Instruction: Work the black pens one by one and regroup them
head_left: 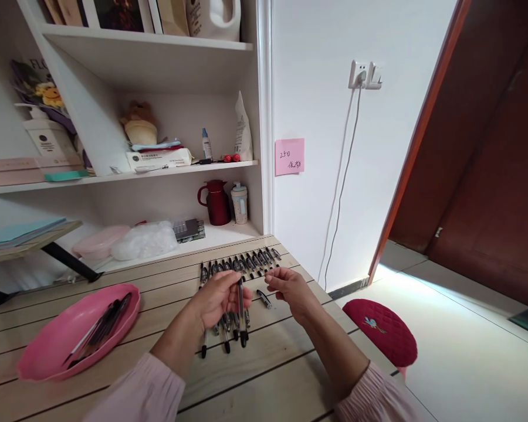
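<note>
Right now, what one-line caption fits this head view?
Left hand holds a pen upright over a row of pens on a wooden table; right hand alongside, pink tray at left.

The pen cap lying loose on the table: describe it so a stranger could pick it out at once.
On the wooden table, find the row of pen caps near the far edge. One pen cap lies apart, nearer, just below the right hand. Unlike the others, it sits alone, outside the row.
</note>
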`<action>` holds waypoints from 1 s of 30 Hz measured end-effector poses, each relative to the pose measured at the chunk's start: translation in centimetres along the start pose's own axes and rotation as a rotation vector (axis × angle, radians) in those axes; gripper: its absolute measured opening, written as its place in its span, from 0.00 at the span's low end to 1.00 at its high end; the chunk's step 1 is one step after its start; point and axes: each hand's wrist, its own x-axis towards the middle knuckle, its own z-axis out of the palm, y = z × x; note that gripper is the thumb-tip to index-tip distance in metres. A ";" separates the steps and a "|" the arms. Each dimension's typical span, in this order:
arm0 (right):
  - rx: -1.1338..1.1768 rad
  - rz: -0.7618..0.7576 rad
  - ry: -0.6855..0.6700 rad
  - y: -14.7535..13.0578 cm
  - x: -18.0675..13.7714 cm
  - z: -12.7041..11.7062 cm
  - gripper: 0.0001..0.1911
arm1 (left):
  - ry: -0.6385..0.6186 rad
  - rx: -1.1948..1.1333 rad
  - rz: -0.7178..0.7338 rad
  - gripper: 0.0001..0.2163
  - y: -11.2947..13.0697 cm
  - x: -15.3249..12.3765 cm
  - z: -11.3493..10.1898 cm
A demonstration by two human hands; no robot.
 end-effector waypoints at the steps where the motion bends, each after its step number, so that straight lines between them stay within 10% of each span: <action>1: 0.030 0.008 -0.023 -0.6 0.3 0.5 0.12 | -0.020 -0.141 -0.006 0.11 -0.6 -0.8 0.2; 10: 0.235 -0.053 -0.230 -0.2 2.5 5.5 0.13 | -0.024 -0.431 0.033 0.06 -4.0 -3.3 0.4; 30: 0.206 -0.091 -0.277 1.4 1.6 5.7 0.15 | 0.031 -0.459 0.019 0.08 -4.7 -2.6 -0.8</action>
